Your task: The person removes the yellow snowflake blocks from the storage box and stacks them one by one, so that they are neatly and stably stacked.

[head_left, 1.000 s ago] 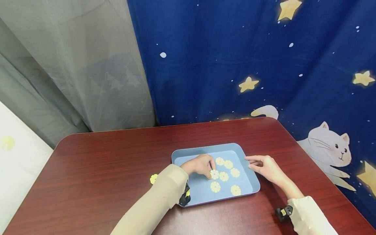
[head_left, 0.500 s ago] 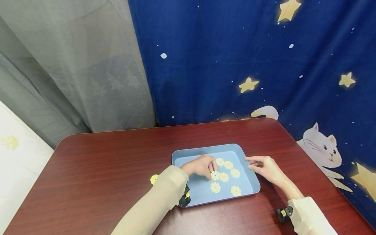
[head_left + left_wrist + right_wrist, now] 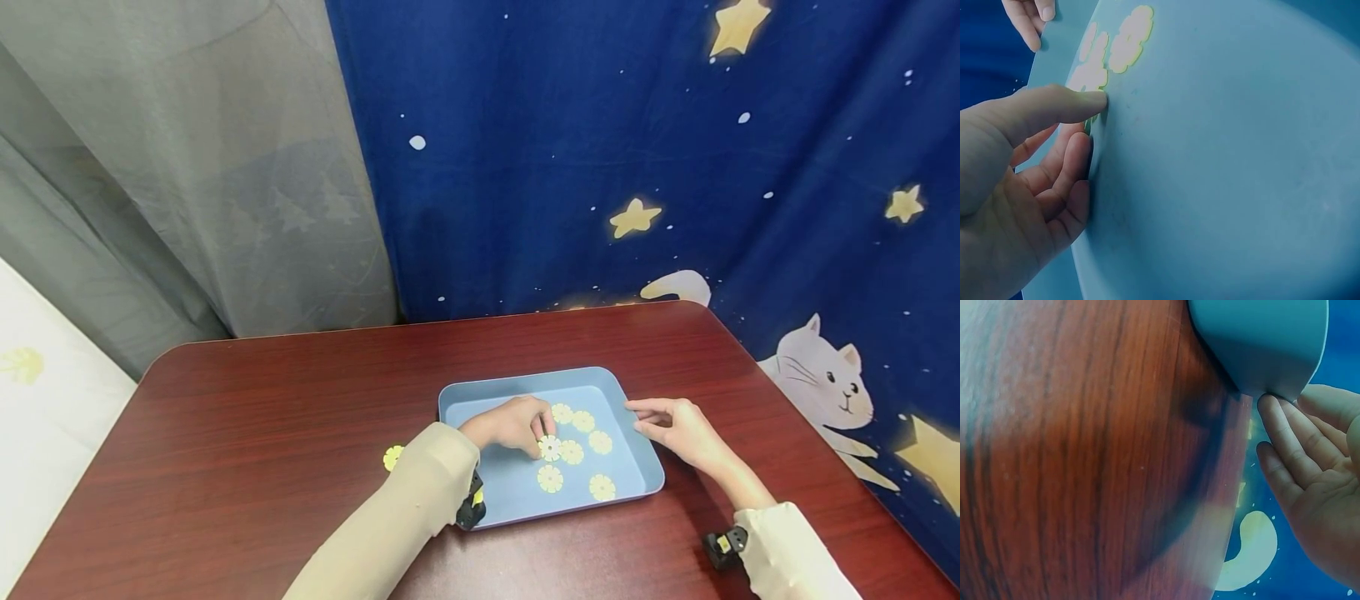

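Note:
A shallow blue tray (image 3: 502, 510) holds several pale yellow flower-shaped discs lying flat. My left hand (image 3: 512, 425) reaches in over its left part and pinches one whitish flower-shaped disc (image 3: 550, 448) between thumb and fingertips. Seen from the left wrist, the thumb (image 3: 1079, 106) covers part of the discs, and the other fingers (image 3: 1072, 162) are curled. Outside the tray's right wall, my right hand (image 3: 682, 429) touches it with its fingertips. From the right wrist, those fingers (image 3: 1288, 437) look fairly straight against the tray's outer side (image 3: 1266, 350).
A brighter yellow flower-shaped disc (image 3: 392, 457) lies on the dark red wooden table (image 3: 277, 433), left of the tray and partly hidden by the left sleeve (image 3: 405, 508). Grey and blue curtains (image 3: 517, 167) hang behind the table.
The left hand and its disc have shifted very slightly; the fingers bend differently from a second ago. The right hand stays at the tray's side.

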A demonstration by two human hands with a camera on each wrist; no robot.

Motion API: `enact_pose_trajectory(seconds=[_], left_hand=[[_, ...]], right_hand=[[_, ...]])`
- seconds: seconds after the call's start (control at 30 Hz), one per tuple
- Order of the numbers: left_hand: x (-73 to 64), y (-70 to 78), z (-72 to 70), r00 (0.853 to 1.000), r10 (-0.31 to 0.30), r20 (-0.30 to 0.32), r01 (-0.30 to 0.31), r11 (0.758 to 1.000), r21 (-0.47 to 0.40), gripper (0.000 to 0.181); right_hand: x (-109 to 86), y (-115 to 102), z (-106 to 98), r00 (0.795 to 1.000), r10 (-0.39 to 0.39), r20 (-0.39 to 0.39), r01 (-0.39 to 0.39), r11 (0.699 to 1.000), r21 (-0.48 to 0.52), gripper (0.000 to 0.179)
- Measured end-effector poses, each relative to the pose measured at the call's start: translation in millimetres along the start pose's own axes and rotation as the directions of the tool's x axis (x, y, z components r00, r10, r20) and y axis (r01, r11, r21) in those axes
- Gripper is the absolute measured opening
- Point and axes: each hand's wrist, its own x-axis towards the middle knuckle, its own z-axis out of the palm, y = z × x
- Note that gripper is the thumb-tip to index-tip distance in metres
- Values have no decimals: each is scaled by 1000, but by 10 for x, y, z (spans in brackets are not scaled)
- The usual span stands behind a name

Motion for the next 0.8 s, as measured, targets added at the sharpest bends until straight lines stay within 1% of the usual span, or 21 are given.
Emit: enact_pose_trajectory(seconds=[0.13, 0.37, 0.67, 0.8], left_hand=[[-4, -10, -7, 1000, 6, 4, -6, 1000, -10, 29], [-15, -18, -19, 999, 38, 5, -38, 999, -17, 26], [-34, -17, -27, 998, 58, 6, -58, 998, -25, 19], [-47, -20, -47, 997, 71, 1, -71, 997, -25, 19]], right_hand=[[2, 10, 2, 1000, 2, 5, -2, 1000, 6, 33], [6, 20, 9, 1000, -4, 9, 4, 1000, 7, 34], [-2, 31, 7, 1000, -10, -2, 10, 1000, 5, 33], [3, 50, 13, 1000, -9, -3, 9, 1000, 0, 32]])
